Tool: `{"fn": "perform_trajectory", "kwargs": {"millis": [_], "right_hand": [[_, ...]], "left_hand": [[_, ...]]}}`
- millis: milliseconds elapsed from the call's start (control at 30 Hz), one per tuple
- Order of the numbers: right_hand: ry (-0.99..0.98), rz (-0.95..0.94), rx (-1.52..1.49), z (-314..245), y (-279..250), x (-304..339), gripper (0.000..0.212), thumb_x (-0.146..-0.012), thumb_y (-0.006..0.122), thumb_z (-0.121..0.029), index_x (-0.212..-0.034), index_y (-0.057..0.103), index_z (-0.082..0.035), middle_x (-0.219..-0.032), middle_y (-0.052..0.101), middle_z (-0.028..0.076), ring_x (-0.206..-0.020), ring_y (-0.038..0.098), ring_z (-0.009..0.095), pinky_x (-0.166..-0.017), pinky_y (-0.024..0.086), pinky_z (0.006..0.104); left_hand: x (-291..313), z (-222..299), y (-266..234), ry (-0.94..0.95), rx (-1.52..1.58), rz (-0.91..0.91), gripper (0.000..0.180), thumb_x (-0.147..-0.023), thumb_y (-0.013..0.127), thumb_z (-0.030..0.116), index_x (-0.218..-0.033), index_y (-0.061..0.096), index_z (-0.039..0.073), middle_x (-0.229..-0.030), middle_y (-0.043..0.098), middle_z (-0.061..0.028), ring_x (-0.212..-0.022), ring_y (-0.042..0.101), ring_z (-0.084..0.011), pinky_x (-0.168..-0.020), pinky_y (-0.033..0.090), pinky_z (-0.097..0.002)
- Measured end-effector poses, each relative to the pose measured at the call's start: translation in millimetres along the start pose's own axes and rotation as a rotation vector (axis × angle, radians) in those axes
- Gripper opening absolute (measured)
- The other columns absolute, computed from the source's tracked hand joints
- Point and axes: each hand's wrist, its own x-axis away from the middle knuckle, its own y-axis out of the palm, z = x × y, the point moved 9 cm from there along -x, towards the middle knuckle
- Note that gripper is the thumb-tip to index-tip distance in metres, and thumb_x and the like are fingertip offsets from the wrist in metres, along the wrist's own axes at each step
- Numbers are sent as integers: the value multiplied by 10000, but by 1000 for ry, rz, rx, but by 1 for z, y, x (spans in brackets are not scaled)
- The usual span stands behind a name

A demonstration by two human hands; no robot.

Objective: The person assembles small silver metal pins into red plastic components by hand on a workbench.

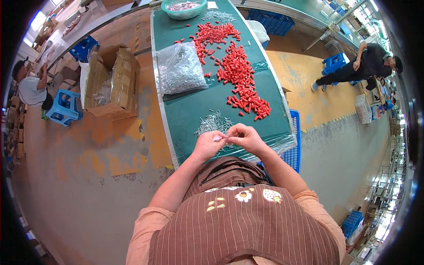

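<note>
My left hand (207, 145) and my right hand (248, 138) meet at the near end of the green-topped table. The left is closed on a small whitish, shiny piece (217, 138), most of it hidden by the fingers. My right fingertips are pinched together against the left ones; what they hold is too small to make out. Just beyond and partly beneath the hands lies a loose pile of silver screws (213, 123). Farther up spreads a long heap of red plastic plugs (238, 73). To its left rests a clear plastic bag of screws (182, 68).
A green basket (183, 13) and another screw pile (219, 17) are at the table's far end. An open cardboard box (123, 84) stands left, a blue crate (292, 145) right. One person (33, 88) sits at left; another (371, 62) is at right.
</note>
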Motion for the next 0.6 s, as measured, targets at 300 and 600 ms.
{"fn": "perform_trajectory", "kwargs": {"millis": [300, 600], "right_hand": [[14, 91, -40, -5, -13, 9, 103, -779, 643, -32, -859, 607, 22, -777, 640, 58, -751, 613, 112, -691, 484, 244], [-39, 150, -128, -24, -23, 12, 159, -783, 619, 14, -933, 568, 16, -843, 628, 59, -815, 627, 114, -719, 494, 247]], "left_hand": [[7, 16, -1, 13, 36, 10, 151, -811, 648, 155, -889, 660, 26, -734, 602, 18, -663, 507, -47, -599, 422, -210], [-1, 4, -2, 26, 270, 15, 93, -823, 648, 98, -882, 650, 27, -736, 559, 54, -655, 469, -17, -585, 384, -167]]}}
